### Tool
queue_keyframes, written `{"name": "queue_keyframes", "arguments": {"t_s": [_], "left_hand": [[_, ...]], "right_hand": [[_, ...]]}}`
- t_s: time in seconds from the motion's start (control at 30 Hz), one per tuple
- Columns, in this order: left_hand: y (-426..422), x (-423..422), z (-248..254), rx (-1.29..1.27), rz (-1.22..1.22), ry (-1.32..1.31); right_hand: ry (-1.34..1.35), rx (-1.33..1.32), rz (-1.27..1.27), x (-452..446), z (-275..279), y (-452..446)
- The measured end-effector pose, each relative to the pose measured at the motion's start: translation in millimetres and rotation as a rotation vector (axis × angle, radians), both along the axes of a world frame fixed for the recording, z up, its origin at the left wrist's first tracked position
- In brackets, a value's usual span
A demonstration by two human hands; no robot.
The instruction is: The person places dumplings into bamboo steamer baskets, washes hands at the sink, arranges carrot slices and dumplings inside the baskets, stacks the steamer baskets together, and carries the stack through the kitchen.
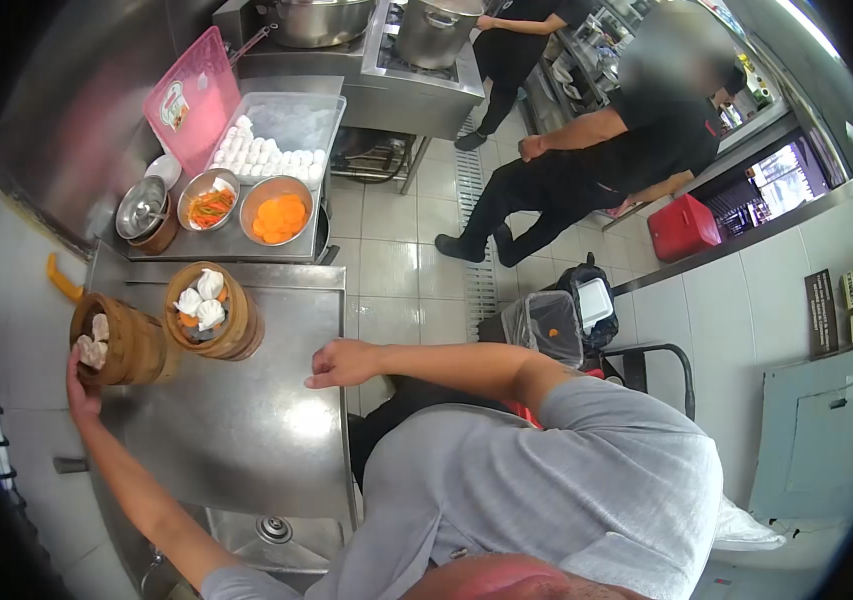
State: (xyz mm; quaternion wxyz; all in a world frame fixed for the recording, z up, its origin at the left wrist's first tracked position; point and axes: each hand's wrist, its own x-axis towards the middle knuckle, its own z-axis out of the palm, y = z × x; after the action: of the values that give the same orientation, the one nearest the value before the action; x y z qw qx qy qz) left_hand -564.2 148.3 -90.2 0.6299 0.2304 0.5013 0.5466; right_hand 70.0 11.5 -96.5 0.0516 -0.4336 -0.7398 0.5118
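Note:
My left hand (85, 388) is against the near outer side of the left bamboo steamer (132, 345), its fingers reaching up along the rim. Pale dumplings (94, 345) sit inside that steamer. Beside it stands a second bamboo steamer (240, 330), holding several white pleated buns (209, 300) with bits of orange carrot around them. My right hand (344, 362) hovers by the edge of the steel counter (247, 410), apart from both steamers. Its fingers are loosely curled, and nothing shows in them.
Behind the steamers are a bowl of carrot slices (279, 217), a bowl of shredded vegetables (210, 205) and a plastic tray (332, 115) of white pieces. A sink (317, 540) lies at the near end. Two people in black (667, 140) stand beyond. A lined bin (547, 325) is at right.

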Motion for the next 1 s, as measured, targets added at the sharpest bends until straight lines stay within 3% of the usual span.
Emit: {"name": "queue_keyframes", "arguments": {"t_s": [0.2, 0.3, 0.5, 0.6, 0.8, 0.93, 0.97, 1.0], "left_hand": [[-36.6, 28.9, 13.9, 0.017, -0.079, -0.015], [-57.2, 42.1, 14.3, -0.058, 0.046, 0.053], [-88.0, 65.4, 10.4, 0.093, -0.067, 0.092], [-118.6, 95.6, 26.0, 0.125, -0.150, 0.119], [-164.9, 108.4, -8.1, 0.145, -0.156, 0.129], [-195.8, 149.3, -3.0, -0.006, 0.088, -0.178], [-204.9, 183.7, 12.2, 0.133, 0.037, -0.200], [-210.4, 156.2, -46.3, 0.187, 0.048, -0.020]], "right_hand": [[-0.036, 0.019, 0.150, -68.8, 3.3, 12.8], [0.050, 0.050, 0.090, -107.9, -2.1, 14.2], [0.112, -0.051, 0.035, -139.8, 17.7, 20.5], [0.174, -0.160, -0.011, -142.9, 19.4, 25.0], [0.359, -0.433, -0.203, -131.2, 8.8, 12.0], [0.515, -0.532, -0.317, -137.0, -10.7, 8.2], [0.606, -0.535, -0.304, -147.8, -29.0, 6.0], [0.570, -0.544, -0.273, -140.4, 0.7, 5.2]]}}
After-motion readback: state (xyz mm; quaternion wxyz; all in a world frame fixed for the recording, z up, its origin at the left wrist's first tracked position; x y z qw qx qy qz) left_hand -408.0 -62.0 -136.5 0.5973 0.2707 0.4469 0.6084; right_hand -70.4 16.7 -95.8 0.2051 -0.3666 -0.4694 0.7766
